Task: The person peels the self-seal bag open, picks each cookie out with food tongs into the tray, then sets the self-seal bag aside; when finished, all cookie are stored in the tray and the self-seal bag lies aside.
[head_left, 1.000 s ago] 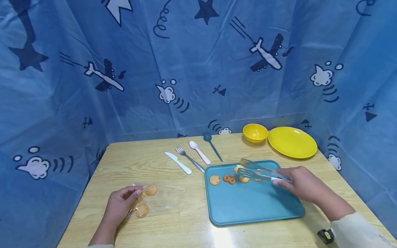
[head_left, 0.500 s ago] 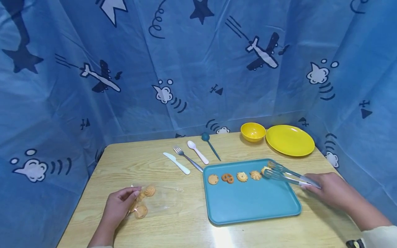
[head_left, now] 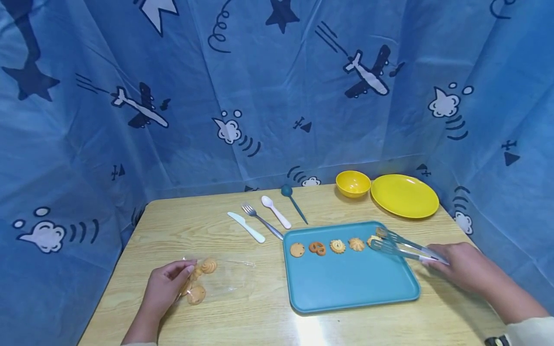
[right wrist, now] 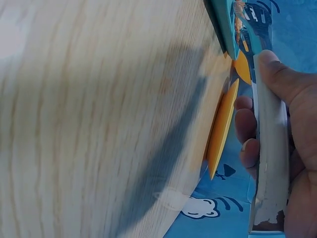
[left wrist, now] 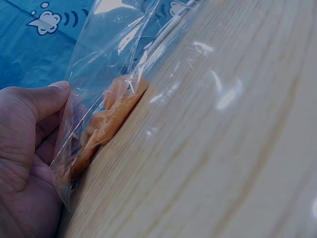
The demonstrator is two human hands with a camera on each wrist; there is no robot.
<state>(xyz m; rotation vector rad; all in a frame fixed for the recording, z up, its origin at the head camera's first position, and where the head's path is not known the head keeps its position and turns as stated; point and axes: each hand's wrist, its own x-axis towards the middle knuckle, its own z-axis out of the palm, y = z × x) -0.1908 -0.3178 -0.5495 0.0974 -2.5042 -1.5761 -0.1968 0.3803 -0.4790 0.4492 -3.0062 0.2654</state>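
My left hand (head_left: 166, 287) pinches the edge of a clear plastic bag (left wrist: 133, 54) lying on the table at the left. Several cookies (head_left: 196, 294) show inside it. My right hand (head_left: 459, 264) grips a pair of tongs (right wrist: 270, 148) by the handles. The slotted tong heads reach over the right end of a teal tray (head_left: 346, 283). Along the tray's far side runs a row: a round cookie (head_left: 297, 250), a pretzel (head_left: 317, 248), a ring-shaped cookie (head_left: 337, 246), a flower-shaped cookie (head_left: 357, 244) and another cookie (head_left: 373, 240), partly hidden by the tongs.
A light knife (head_left: 246, 227), a fork (head_left: 262, 222), a pale spoon (head_left: 276, 212) and a dark teal spoon (head_left: 295, 204) lie behind the tray. A yellow bowl (head_left: 353, 184) and a yellow plate (head_left: 405, 196) stand at the back right, before a blue curtain (head_left: 277, 96).
The tongs in my right hand have moved right, from over the middle cookies to the row's right end, uncovering the cookies there. My left hand keeps its hold on the bag.
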